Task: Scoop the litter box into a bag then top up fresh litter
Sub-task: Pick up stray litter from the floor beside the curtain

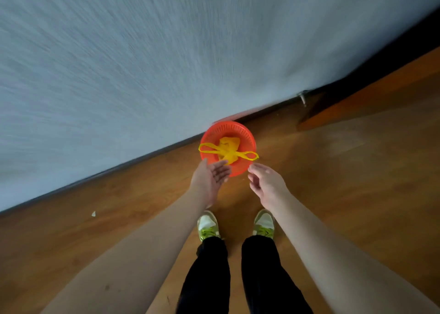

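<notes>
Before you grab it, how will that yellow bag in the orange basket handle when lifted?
Probably floppy: the yellow bag lies crumpled, its handles draped over the orange basket's rim. Likely light, since it looks thin and empty. The basket may lift or slide with it if a handle snags.

I read this as a room in a home: warm wood-look floor [333,182], plain pale wall [119,63] with a dark skirting strip [142,157] and a metal doorstop [302,98], a red plastic basket [247,135] on the floor by the wall, sneakers [208,225] worn indoors.
</notes>
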Available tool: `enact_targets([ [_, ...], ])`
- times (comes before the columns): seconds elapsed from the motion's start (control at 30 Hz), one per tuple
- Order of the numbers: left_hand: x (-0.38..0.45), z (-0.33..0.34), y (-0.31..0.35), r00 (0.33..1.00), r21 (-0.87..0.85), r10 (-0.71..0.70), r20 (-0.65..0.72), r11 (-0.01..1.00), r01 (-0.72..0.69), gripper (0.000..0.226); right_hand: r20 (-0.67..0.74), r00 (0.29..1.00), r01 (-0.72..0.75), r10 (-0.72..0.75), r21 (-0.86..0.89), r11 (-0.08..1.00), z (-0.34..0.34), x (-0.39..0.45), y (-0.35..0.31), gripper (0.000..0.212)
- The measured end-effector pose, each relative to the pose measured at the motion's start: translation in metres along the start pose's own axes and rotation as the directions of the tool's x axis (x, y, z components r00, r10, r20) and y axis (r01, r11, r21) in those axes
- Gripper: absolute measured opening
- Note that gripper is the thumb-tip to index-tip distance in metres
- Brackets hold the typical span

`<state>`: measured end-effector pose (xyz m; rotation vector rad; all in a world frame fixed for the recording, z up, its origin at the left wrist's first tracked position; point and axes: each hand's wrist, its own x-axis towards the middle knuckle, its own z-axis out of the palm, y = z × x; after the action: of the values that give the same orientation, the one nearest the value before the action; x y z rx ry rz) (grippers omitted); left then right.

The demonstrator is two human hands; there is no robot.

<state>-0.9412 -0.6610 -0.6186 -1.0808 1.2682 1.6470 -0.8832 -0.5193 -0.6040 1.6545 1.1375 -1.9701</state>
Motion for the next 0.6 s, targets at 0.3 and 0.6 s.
enact_targets([
  [0.3,0.05,0.007,-0.002,0.988,-0.06,-0.068,0.137,0.995,0.077,0.068,-0.083,0.995,0.054,-0.062,-0.092,0.994,0.012,0.071,0.005,0.012],
  [0.6,0.046,0.025,0.023,0.986,-0.129,-0.046,0.163,0.989,0.068,0.065,0.033,0.999,0.033,-0.031,-0.042,0.999,0.01,0.073,-0.003,0.024],
])
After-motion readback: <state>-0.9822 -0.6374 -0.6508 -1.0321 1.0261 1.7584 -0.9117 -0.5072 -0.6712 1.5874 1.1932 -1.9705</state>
